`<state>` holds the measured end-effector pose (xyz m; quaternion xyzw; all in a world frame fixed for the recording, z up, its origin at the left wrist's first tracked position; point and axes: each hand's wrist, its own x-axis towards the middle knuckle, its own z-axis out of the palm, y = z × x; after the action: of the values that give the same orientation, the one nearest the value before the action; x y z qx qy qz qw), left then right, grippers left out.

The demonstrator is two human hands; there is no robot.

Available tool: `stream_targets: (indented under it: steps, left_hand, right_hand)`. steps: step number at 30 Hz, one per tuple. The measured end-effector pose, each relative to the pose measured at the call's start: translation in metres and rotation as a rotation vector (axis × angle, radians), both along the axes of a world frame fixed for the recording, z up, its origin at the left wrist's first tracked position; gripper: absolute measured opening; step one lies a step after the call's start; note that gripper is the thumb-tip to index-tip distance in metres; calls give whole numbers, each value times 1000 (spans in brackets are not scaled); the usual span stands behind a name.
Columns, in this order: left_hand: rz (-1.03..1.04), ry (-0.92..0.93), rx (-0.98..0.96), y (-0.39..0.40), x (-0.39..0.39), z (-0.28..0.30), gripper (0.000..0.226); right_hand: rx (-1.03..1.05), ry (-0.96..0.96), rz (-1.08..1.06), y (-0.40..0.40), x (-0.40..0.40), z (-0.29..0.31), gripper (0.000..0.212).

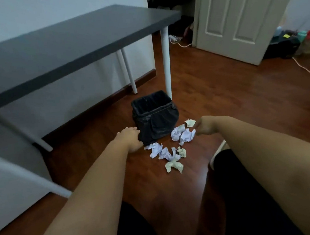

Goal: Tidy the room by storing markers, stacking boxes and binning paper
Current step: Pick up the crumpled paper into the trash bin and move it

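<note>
Crumpled paper: scattered on the wooden floor just in front of the bin, in two loose clusters, white and pale yellow pieces.
Near cluster: at the bin's front right corner, touching or almost touching the liner.
Far cluster: a little further out from the bin, toward the camera.
Bin: small, square, lined with a black bag, upright beside the desk's white leg.
Left hand: against the bin's front left side, fingers curled, grip on the liner unclear.
Right hand: right of the bin, fingertips pinched at the edge of the near cluster; hold on a piece cannot be told.
Desk: dark top, behind and left of the bin.
Door: white, well beyond the bin, ajar.
</note>
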<state>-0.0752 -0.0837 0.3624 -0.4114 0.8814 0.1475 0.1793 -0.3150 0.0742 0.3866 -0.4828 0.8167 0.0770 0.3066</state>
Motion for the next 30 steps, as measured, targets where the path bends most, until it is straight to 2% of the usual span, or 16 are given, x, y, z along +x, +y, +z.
stream_targets:
  steps: [5, 9, 13, 17, 22, 26, 30]
  left_hand:
    - [-44, -85, 74, 12, -48, -52, 66]
    - [-78, -119, 157, 17, -69, -99, 66]
    - [-65, -208, 228, 10, -75, -151, 68]
    - [13, -200, 275, -7, -85, -200, 69]
    - [14, -211, 235, -26, -99, -266, 67]
    - [-162, -238, 95, -46, -119, -314, 61]
    - [-300, -258, 38, -58, -134, -355, 55]
  right_hand:
    - [45, -45, 42, 3, -36, -50, 14]
    - [74, -35, -36, -6, -58, -105, 41]
    - [141, -108, -47, -18, -58, -162, 39]
    - [157, -189, -60, -39, -54, -224, 37]
    - [171, -227, -77, -67, -58, -299, 40]
    - [145, -253, -110, -89, -65, -353, 36]
    - [208, -343, -27, -96, -52, -399, 38]
